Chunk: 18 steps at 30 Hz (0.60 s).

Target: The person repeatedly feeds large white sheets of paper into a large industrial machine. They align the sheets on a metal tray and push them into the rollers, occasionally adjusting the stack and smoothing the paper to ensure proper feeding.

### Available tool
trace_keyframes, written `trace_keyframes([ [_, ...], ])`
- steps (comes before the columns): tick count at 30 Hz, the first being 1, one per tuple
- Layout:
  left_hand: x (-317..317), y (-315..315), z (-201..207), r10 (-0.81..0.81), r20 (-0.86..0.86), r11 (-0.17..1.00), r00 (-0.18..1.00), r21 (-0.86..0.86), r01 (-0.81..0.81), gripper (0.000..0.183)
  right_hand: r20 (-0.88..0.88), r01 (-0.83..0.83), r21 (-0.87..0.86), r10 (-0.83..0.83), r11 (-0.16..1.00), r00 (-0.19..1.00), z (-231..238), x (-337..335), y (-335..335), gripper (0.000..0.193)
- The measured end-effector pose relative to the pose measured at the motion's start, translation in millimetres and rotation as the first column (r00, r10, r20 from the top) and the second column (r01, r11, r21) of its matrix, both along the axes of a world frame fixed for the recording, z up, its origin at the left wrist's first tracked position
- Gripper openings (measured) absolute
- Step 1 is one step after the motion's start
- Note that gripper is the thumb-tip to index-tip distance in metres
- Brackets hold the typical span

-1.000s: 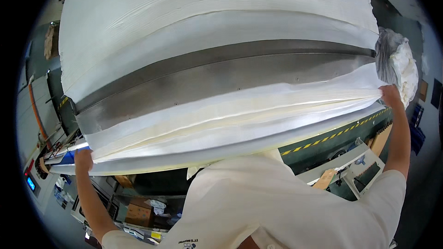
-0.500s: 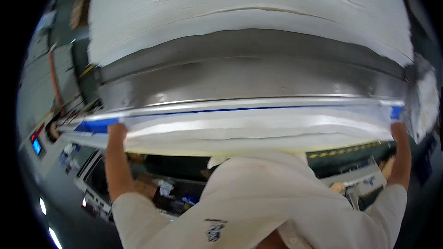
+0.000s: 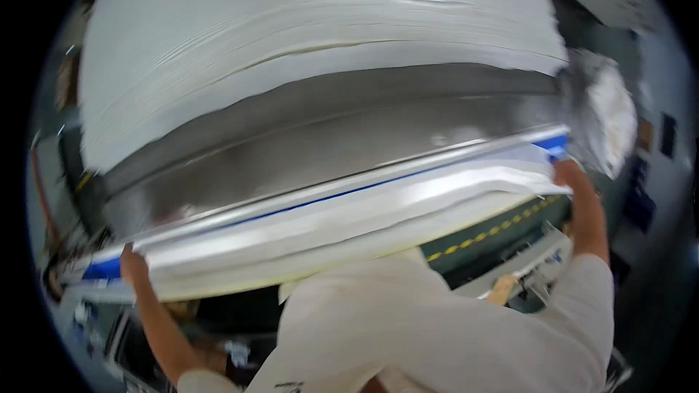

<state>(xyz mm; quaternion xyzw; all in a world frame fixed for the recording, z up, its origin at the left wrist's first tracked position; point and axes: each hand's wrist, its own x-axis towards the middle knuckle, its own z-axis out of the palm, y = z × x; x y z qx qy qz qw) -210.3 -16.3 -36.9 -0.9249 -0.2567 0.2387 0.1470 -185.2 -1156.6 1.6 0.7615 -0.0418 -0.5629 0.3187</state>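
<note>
A long strip of white cloth point(image 3: 349, 212) stretches across in front of me, folded along its length, over a blue surface beside a metal rail point(image 3: 349, 176). My left hand point(image 3: 134, 265) is closed on the cloth's left end, beside a blue patch. At the right end my right hand point(image 3: 567, 172) grips the cloth close to its corner, where more blue shows. The fingertips of both hands are partly hidden. Beyond the rail lies a wide grey metal plate point(image 3: 328, 142), and above it a broad stack of creased white fabric point(image 3: 313, 7).
Right of the plate sits a bulky whitish bundle point(image 3: 608, 113). Pale yellow material point(image 3: 306, 276) edges the cloth near my body. Yellow-and-black floor tape point(image 3: 480, 234) and a grey machine part point(image 3: 535, 266) are below right.
The view has turned, so the rail and cloth now slant up to the right. My right hand has drawn the cloth's right end slightly away from the rail; both hands keep their hold.
</note>
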Motion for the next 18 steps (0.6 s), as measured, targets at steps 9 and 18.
trace_keyframes([
  [9,24,-94,-5,-0.069,-0.026,0.998,0.997,0.006,0.07,0.032,0.101,0.07,0.097,-0.08,0.993,0.992,18,26,27,0.036],
  [18,47,-105,7,-0.099,-0.01,0.995,0.995,-0.023,0.098,0.031,0.412,0.011,0.236,-0.111,0.972,0.904,2,41,58,0.031],
])
